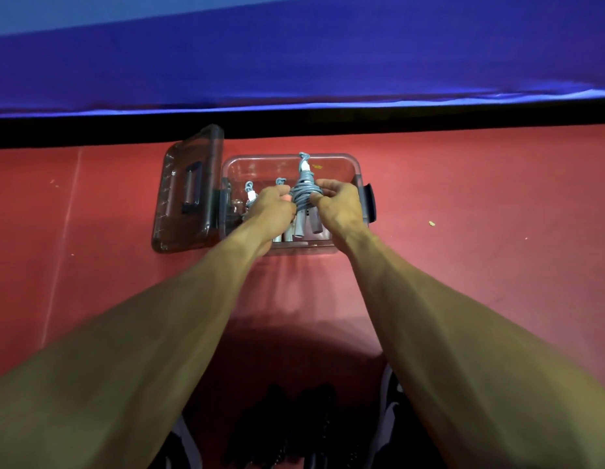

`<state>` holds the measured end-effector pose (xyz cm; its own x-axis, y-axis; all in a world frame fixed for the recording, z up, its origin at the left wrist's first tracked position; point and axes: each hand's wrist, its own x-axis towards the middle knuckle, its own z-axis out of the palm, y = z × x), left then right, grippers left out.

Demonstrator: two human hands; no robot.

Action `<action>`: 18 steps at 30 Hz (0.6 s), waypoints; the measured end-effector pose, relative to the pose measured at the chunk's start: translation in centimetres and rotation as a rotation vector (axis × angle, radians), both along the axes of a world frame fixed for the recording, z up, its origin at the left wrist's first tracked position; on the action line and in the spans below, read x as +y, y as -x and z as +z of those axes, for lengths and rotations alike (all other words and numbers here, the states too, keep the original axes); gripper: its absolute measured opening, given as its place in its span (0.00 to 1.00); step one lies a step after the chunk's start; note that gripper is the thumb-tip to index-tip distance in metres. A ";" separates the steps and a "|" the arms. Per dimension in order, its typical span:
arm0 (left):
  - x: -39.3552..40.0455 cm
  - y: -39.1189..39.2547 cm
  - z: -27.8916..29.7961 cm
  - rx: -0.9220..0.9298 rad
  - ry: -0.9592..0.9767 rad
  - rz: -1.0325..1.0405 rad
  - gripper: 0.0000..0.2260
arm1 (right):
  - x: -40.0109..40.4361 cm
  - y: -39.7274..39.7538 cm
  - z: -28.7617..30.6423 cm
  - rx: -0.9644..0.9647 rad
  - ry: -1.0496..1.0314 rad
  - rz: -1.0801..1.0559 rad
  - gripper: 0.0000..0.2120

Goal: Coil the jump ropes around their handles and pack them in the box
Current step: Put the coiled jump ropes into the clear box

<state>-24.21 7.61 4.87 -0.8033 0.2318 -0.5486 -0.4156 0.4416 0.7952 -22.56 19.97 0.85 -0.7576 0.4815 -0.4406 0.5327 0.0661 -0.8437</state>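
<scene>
Item: rope bundle (305, 194), grey cord coiled round paired handles, held at centre frame directly over the open box (341, 164). Long axis runs from upper frame to lower frame, roughly in line with the box's short side; white cap and cord loop point to the upper frame, grey handle ends to the lower frame, already below the rim line as seen from above, though whether they touch the floor of the box cannot be told. Left hand (272, 206): just left of the bundle, fingers curled closed against the coil, thumb side toward it. Right hand (338, 203): just right of it, thumb and fingertips pinching the coil from the opposite side. Both hands touch the bundle and are equally near; both forearms reach out straight from the lower frame, wrists level. Other bundles (249, 194) lie in the left part of the box, partly hidden under the left hand. Lid (189, 191): swung open, lying flat to the left of the box. Box stands on the red floor (463, 248). Judgement: the bundle needs only to go straight down into the free right part; loose turns could slip on release.
</scene>
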 end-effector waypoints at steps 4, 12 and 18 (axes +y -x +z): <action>0.2 0.2 -1.1 -0.040 -0.038 0.005 0.20 | 0.3 -0.2 -0.1 -0.016 -0.022 0.018 0.16; -0.6 -0.9 -2.4 -0.015 -0.016 0.060 0.18 | 0.1 -2.6 -1.4 -0.089 -0.133 0.031 0.12; -2.5 -5.9 -0.6 0.011 -0.062 0.160 0.12 | -1.5 -6.3 1.0 -0.019 0.002 -0.012 0.11</action>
<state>-18.33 5.09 4.28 -0.8386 0.1334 -0.5281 -0.4677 0.3206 0.8237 -16.21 18.49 1.87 -0.7433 0.4898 -0.4556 0.5493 0.0583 -0.8336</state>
